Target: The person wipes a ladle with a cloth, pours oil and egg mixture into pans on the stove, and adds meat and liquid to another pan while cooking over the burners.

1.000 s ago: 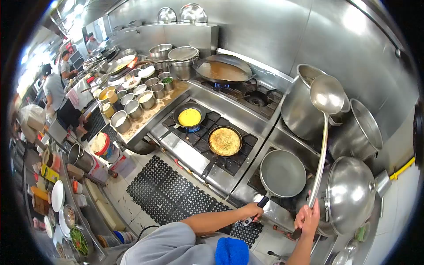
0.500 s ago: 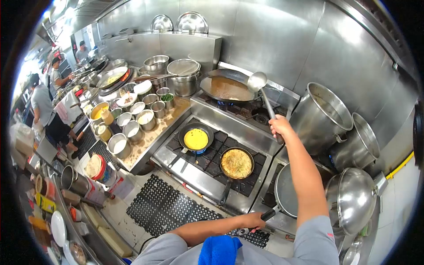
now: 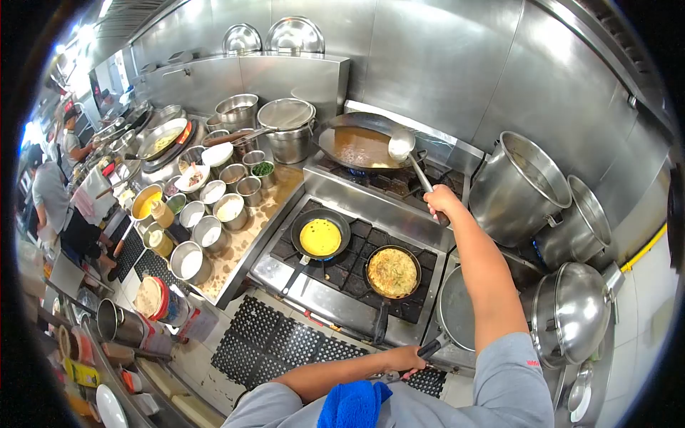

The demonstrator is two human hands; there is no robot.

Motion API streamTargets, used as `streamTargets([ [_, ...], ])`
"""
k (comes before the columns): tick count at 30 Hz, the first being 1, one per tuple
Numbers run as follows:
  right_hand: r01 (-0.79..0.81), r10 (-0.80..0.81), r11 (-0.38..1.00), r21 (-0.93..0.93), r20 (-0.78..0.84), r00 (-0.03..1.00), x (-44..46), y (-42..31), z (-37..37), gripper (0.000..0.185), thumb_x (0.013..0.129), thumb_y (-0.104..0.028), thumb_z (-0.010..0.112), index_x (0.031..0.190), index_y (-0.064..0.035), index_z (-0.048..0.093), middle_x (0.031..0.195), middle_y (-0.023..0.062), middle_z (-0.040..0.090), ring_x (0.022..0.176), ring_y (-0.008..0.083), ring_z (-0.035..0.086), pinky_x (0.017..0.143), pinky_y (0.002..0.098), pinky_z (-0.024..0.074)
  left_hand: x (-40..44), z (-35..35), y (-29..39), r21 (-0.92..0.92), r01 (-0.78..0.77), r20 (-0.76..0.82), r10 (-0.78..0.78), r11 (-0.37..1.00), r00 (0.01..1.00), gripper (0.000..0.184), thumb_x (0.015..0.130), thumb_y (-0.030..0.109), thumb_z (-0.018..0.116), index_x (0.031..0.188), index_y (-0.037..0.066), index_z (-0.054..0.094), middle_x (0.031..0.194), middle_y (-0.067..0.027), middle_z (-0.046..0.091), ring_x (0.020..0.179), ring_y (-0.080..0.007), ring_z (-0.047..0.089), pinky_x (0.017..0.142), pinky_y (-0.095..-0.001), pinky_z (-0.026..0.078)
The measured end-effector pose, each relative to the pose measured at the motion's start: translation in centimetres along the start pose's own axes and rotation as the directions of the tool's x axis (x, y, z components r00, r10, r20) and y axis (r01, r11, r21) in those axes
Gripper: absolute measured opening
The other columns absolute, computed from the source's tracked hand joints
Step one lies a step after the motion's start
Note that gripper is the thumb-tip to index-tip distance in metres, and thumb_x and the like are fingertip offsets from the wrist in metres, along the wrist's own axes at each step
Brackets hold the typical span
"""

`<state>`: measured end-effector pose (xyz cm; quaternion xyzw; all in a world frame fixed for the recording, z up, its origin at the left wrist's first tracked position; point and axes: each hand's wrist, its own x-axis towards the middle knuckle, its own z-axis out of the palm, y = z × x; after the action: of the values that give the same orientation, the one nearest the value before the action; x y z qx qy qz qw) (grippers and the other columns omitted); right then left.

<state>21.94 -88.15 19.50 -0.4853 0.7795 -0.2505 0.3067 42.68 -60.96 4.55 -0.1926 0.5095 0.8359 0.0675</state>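
My right hand (image 3: 443, 202) is closed around the handle of a long metal ladle (image 3: 402, 145). The ladle's bowl hangs at the right side of a wok (image 3: 330, 120) with brown liquid in it. Low in the view, my left hand (image 3: 407, 361) is wrapped around the black handle end of a wide grey frying pan (image 3: 460, 310), which sits on the right-hand burner, partly hidden by my right arm. Two black pans stand on the middle burners: one holds a smooth yellow egg round (image 3: 320, 237), the other a browned omelette (image 3: 392, 272).
Tall stockpots (image 3: 519, 182) stand to the right, with a large domed lid (image 3: 581, 314) below them. On the left counter are several metal ingredient tins (image 3: 190, 262) and a lidded pot (image 3: 291, 143). Another person (image 3: 53, 192) stands far left. A perforated black mat (image 3: 278, 342) covers the floor.
My right hand has moved the ladle left and down, closer to the wok's liquid. My left hand stays at the pan handle. The whole view has shifted slightly.
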Motion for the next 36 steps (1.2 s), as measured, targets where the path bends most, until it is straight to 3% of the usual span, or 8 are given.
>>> streamTargets([
  [8,-0.045,0.038,0.99,0.131,0.056,0.998,0.1,0.0,0.0,0.017,0.081,-0.011,0.051,0.073,0.0038,0.05,0.054,0.0099,0.053,0.038,0.0208,0.05,0.036,0.0351,0.0403,-0.3,-0.9,0.4,0.002,-0.001,-0.006,0.001,1.0,1.0,0.01,0.076,0.012,0.054,0.075,0.004,0.047,0.053,-0.0038,0.049,0.039,-0.012,0.047,0.036,-0.0277,0.039],
  [10,-0.116,0.052,0.898,0.424,0.158,0.986,0.2,0.5,-0.1,0.013,0.083,-0.011,0.05,0.073,-0.0029,0.048,0.055,0.0039,0.049,0.038,0.0137,0.044,0.035,0.0311,0.0372,-0.7,-1.0,1.2,0.026,0.007,-0.009,-0.006,1.0,1.0,0.011,0.076,0.012,0.053,0.076,0.003,0.046,0.054,-0.0034,0.049,0.038,-0.0113,0.047,0.036,-0.0269,0.039],
  [13,-0.23,0.089,0.742,0.629,0.248,0.965,-1.5,0.5,-1.0,0.01,0.085,-0.011,0.05,0.078,-0.0103,0.043,0.056,-0.0029,0.045,0.04,0.0033,0.037,0.036,0.0225,0.0338,-1.2,-1.1,2.6,0.071,0.029,-0.026,-0.028,0.997,0.999,0.012,0.076,0.012,0.053,0.076,0.003,0.045,0.055,-0.0033,0.049,0.039,-0.0108,0.047,0.036,-0.0263,0.039],
  [18,-0.25,0.018,0.541,0.803,0.286,0.958,-4.8,3.2,-3.4,0.01,0.085,-0.016,0.053,0.088,-0.0098,0.045,0.058,-0.0063,0.042,0.04,0.0009,0.034,0.035,0.0195,0.029,-0.2,-1.3,2.9,0.152,0.019,-0.09,-0.005,0.988,0.996,0.011,0.075,0.012,0.054,0.072,0.002,0.049,0.054,-0.0042,0.05,0.04,-0.0118,0.049,0.035,-0.0271,0.04],
  [21,-0.221,-0.014,0.458,0.861,0.255,0.967,-10.7,4.6,-6.3,0.01,0.084,-0.012,0.052,0.083,-0.0097,0.043,0.06,-0.0039,0.043,0.042,0.0018,0.036,0.036,0.0196,0.0311,1.5,-1.2,2.3,0.107,0.063,-0.114,-0.05,0.992,0.992,0.012,0.074,0.011,0.053,0.07,0.002,0.048,0.054,-0.0041,0.05,0.04,-0.0121,0.048,0.036,-0.0274,0.04],
  [23,-0.181,-0.029,0.461,0.869,0.219,0.975,-14.7,6.9,-8.1,0.018,0.085,-0.015,0.053,0.1,-0.0081,0.048,0.061,-0.0046,0.042,0.041,0.0011,0.034,0.035,0.018,0.0284,2.8,-0.6,1.8,0.073,0.021,-0.144,-0.01,0.997,0.99,0.014,0.073,0.012,0.054,0.064,0.003,0.048,0.052,-0.0043,0.049,0.04,-0.012,0.048,0.036,-0.0276,0.04],
  [26,-0.192,-0.047,0.437,0.878,0.236,0.971,-20.8,11.9,-11.1,0.016,0.087,-0.014,0.049,0.103,-0.0099,0.049,0.061,-0.0052,0.042,0.041,0.0003,0.033,0.035,0.0181,0.0284,4.4,1.2,1.8,0.076,0.091,-0.226,-0.072,0.993,0.971,0.014,0.073,0.013,0.056,0.065,0.004,0.049,0.052,-0.0047,0.049,0.04,-0.0127,0.048,0.038,-0.0289,0.042],
  [36,-0.294,0.301,0.619,0.728,0.125,0.945,-42.0,28.8,-13.5,0.033,0.084,-0.014,0.05,0.115,-0.0051,0.045,0.058,-0.0027,0.041,0.038,0.0044,0.035,0.033,0.0212,0.0327,13.1,8.0,-4.3,0.022,0.107,-0.283,-0.096,0.994,0.954,0.013,0.075,0.012,0.055,0.07,0.003,0.046,0.054,-0.0051,0.05,0.041,-0.014,0.047,0.04,-0.0296,0.041],
])
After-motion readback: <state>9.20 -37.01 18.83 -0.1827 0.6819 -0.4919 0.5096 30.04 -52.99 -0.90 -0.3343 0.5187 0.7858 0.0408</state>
